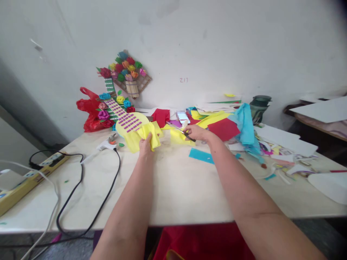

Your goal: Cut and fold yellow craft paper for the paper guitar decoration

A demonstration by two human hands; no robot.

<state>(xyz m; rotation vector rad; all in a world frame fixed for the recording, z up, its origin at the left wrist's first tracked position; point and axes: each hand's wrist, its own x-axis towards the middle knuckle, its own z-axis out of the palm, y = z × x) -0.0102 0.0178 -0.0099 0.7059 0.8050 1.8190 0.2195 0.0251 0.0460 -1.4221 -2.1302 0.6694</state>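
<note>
Folded yellow crepe paper (150,130) is gripped in my left hand (145,143), the thumb pressed on top and part of the sheet hanging to the left. My right hand (197,133) is closed around the dark handles of a pair of scissors (179,128), whose blades point left toward the yellow paper but stay apart from it. Under the scissors lies another yellow paper piece (179,137). Right behind my left hand rests a yellow guitar-shaped craft (130,121) with purple strips. A blue paper strip (201,155) lies flat below my right hand.
At left are a white glue gun (106,145), black cable (119,164) and yellow power strip (40,177). Paper flowers (127,66) and a red plastic bag (90,112) stand behind. Red paper (224,129), blue crepe paper (245,124), a dark bottle (259,109) and scraps fill the right.
</note>
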